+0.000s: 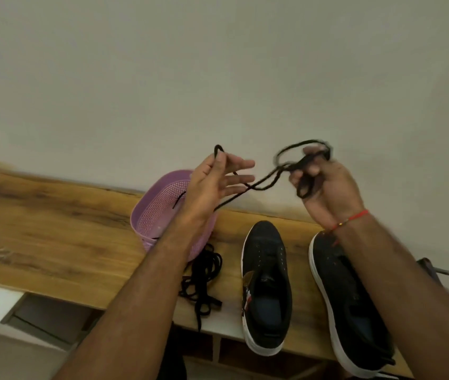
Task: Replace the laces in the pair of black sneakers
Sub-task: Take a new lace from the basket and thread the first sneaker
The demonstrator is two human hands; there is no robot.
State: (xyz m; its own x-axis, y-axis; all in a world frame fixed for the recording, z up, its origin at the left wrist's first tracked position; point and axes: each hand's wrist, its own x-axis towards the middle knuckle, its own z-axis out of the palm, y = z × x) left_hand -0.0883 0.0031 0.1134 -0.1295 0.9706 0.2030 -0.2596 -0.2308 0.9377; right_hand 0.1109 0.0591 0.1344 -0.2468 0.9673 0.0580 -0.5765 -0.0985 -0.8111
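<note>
Two hands are raised above a wooden table (pixel 53 215), and one black lace (pixel 261 185) runs between them. At the far left the tabletop is bare, a warm brown plank with dark grain streaks, set against a plain pale wall (pixel 218 64). Further right sits a lilac plastic basket (pixel 163 207), rounded, its walls and floor perforated with fine holes; a short black lace end lies inside it. The left hand (pixel 215 185) hovers over the basket's right side, pinching a small loop of the lace between thumb and forefinger, while the other three fingers are spread and nearly straight. From that pinch the thin cord drops down past the palm and also sweeps rightward in a slack doubled strand. Below the left forearm, a loose pile of black laces (pixel 201 281) lies tangled on the wood, just beside the basket, with one end trailing toward the table's near edge. Right of the pile stands the left sneaker (pixel 266 286), black fabric with a white sole, its eyelets unlaced. The right hand (pixel 324 187), a red thread at its wrist, has its fingers curled round several blurred coils of the lace. Beneath that forearm lies the right sneaker (pixel 338 297), partly hidden.
</note>
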